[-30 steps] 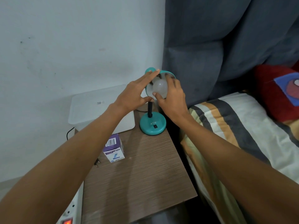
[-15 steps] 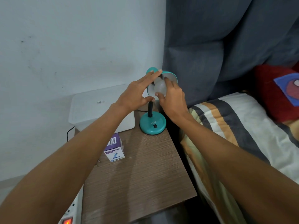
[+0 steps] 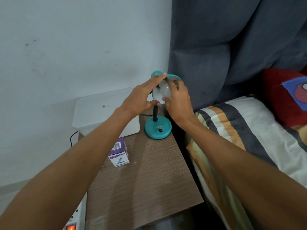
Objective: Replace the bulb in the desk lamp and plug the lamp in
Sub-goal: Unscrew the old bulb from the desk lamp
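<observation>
From the head view, your left hand (image 3: 141, 98) steadied the teal shade (image 3: 174, 76) of the lamp (image 3: 157, 128): its fingers lay straight along the shade's rim and its thumb pressed the lower edge, so that grip was spread rather than curled. Your right hand (image 3: 178, 100) had its fingers and thumb curled round the white bulb (image 3: 166, 90), which sat inside the shade at the socket; that grip was clamped on the bulb. The lamp stood upright at the far right corner of the wooden surface (image 3: 146, 188), just beside the bed (image 3: 240, 138).

A purple and white box (image 3: 118, 152) stood near the surface's left edge, well apart from the lamp. Two metal prongs, likely the plug (image 3: 103, 168), showed at the left edge just beside the box, lying loose and not in any socket. A power strip (image 3: 73, 224) with a lit red switch sat below, at the near left corner of the picture. A white case (image 3: 103, 112) rested behind the box against the wall.

You looked to be in the bulb step, turning it in the socket; I cannot tell whether this was the old bulb or the new one, nor how far it was seated. Plugging in was plainly left to do.
</observation>
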The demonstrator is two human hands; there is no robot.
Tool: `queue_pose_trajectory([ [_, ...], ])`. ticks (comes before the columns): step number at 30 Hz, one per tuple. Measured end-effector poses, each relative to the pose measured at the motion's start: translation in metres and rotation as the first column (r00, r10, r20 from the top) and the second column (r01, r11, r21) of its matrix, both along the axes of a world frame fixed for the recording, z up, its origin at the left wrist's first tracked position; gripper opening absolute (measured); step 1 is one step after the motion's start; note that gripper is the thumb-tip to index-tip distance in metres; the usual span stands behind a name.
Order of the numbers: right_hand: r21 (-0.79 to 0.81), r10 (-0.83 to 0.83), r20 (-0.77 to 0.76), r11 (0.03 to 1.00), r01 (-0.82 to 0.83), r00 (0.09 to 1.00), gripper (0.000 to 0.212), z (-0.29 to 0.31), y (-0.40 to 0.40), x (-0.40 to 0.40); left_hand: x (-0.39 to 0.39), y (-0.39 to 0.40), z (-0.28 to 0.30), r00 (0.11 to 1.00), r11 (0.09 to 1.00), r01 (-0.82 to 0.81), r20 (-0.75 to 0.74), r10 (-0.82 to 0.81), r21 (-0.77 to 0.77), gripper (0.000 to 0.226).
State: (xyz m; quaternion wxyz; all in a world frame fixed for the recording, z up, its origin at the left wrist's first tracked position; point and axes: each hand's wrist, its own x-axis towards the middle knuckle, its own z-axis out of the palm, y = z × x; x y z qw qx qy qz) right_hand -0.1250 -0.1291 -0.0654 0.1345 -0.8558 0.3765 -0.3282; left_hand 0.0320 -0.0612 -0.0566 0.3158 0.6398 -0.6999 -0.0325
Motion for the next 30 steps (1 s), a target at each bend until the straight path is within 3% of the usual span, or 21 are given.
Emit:
queue_pose_trajectory([
  [3, 0.027, 0.003, 0.047, 1.000, -0.004, 0.999, 0.068, -0.0029, 0.0027, 0.0006, -0.0008, -0.0002, 0.0006, 1.000, 1.000, 0.006, -0.004, -0.006, 0.004, 0.099],
  [7, 0.229, -0.103, 0.171, 0.971, 0.062, 0.980, 0.065, -0.0006, 0.0009, 0.0036, 0.0017, -0.0001, 0.0006, 1.000, 1.000, 0.010, -0.005, -0.010, 0.013, 0.097],
  [13, 0.052, -0.028, 0.069, 0.998, 0.024, 0.997, 0.065, 0.0004, 0.0046, -0.0001, -0.0012, 0.0015, 0.0004, 1.000, 1.000, 0.006, -0.003, -0.006, 0.004, 0.099],
  [21, 0.203, -0.023, 0.176, 0.979, -0.014, 0.984, 0.064, 0.0020, 0.0035, -0.0001, -0.0021, 0.0000, 0.0009, 1.000, 1.000, 0.008, -0.010, -0.008, 0.003, 0.100],
  [25, 0.199, -0.013, 0.202, 0.980, -0.029, 0.979, 0.049, 0.0024, 0.0036, 0.0001, -0.0015, 0.0006, 0.0005, 1.000, 1.000, 0.011, 0.004, -0.011, -0.003, 0.097],
  [30, 0.262, -0.111, 0.242, 0.964, 0.045, 0.964, 0.062, -0.0014, 0.0048, 0.0065, -0.0012, -0.0008, -0.0005, 1.000, 1.000, 0.012, -0.003, -0.012, -0.001, 0.098],
])
